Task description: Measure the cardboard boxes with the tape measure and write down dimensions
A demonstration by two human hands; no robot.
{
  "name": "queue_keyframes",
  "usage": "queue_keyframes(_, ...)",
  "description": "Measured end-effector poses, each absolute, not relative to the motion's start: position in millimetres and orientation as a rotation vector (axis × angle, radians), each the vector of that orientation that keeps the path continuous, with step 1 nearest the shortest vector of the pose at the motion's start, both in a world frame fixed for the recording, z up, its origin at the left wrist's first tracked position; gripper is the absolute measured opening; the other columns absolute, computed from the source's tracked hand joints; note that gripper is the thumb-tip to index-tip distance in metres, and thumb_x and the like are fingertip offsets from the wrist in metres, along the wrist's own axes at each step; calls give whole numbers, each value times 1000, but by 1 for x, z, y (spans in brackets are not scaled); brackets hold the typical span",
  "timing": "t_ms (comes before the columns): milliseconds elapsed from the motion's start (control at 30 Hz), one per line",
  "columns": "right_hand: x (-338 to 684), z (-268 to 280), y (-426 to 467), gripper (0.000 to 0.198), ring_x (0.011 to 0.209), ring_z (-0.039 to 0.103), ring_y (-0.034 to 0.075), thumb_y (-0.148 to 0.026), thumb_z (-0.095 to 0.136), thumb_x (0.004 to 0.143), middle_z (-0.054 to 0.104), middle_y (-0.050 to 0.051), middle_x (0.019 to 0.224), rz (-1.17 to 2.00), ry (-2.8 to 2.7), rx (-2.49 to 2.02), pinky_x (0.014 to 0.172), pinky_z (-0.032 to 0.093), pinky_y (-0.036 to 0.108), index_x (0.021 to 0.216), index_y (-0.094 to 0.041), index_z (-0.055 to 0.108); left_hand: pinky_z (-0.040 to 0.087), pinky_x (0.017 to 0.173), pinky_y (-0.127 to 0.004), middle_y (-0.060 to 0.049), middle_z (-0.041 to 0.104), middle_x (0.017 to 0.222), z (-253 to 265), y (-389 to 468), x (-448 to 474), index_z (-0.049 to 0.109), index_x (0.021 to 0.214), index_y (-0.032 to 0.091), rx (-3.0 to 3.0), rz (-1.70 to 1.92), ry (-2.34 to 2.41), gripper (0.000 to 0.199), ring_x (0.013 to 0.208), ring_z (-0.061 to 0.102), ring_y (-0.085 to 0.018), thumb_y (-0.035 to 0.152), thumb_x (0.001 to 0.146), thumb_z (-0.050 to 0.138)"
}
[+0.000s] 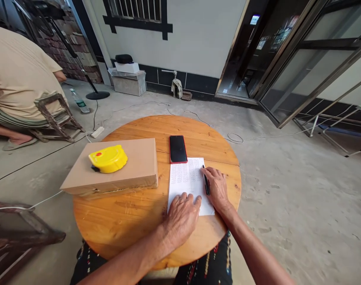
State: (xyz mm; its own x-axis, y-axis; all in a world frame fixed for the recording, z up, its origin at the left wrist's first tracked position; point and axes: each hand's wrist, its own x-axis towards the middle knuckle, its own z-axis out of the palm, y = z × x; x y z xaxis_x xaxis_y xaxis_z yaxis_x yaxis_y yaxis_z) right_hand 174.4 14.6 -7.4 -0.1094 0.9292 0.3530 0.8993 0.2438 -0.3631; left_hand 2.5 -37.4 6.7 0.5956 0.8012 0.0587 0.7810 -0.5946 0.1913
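Paper sheet lies at frame centre, left hand flat and empty on it, right hand gripping a black pen

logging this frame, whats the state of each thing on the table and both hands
left hand: flat, pressing on the sheet
right hand: holding a pen
pen: tip on the sheet
sheet: flat, printed
phone: screen dark, face up
tape measure: closed, on the box
cardboard box: shut, flat

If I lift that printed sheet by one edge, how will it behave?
The sheet looks thin and lies flat on the table, so it would likely droop and weigh little. The left hand presses its near corner; freed, it may slide easily on the smooth wood.
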Motion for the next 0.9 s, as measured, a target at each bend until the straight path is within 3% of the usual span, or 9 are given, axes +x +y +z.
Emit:
queue_keyframes(167, 173, -16, 18, 47, 101, 56, 30, -3, 39, 81, 68, 14, 113, 56, -1931, -1690, 84, 39, 42, 117, -16, 66, 45, 78, -37, -5, 66, 90, 2, -58, -21, 63, 117, 23, 2554, 272, 1427, 31, 88, 59, -24, 17, 91, 49)
queue_keyframes(333, 180, -22, 22, 38, 96, 61, 25, -7, 37, 83, 71, 12, 103, 89, -1794, -1661, 87, 44, 37, 103, -14, 69, 43, 79, -38, -5, 65, 90, -11, -68, -32, 65, 114, 23, 2491, 524, 1460, 29, 87, 56, -24, 19, 92, 48)
queue_keyframes(633, 183, -25, 26, 26, 87, 66, 20, -12, 42, 90, 72, 9, 94, 129, -1603, -1675, 83, 51, 35, 93, -14, 68, 39, 76, -34, -2, 63, 77, -11, -71, -32, 69, 86, 24, 2477, 720, 1441, 17, 82, 54, -21, 19, 88, 54)
queue_keyframes(733, 182, -25, 26, 15, 87, 66, 17, -24, 54, 94, 70, 4, 92, 127, -1593, -1678, 83, 52, 37, 92, -14, 66, 39, 74, -33, -2, 61, 74, -10, -73, -32, 68, 79, 23, 2489, 763, 1451, 17, 80, 54, -20, 18, 87, 54)
queue_keyframes(800, 182, -25, 25, 18, 87, 66, 17, -31, 59, 93, 68, 3, 93, 127, -1597, -1677, 82, 53, 38, 93, -14, 65, 39, 74, -32, -2, 60, 73, -9, -76, -32, 67, 75, 22, 2480, 795, 1476, 20, 79, 53, -19, 16, 88, 53)
queue_keyframes(900, 182, -25, 24, 16, 88, 66, 17, -26, 57, 93, 70, 4, 94, 133, -1603, -1672, 83, 52, 38, 94, -14, 66, 40, 75, -33, -3, 60, 77, -7, -80, -34, 64, 72, 21, 2444, 846, 1538, 24, 82, 53, -19, 13, 89, 49)
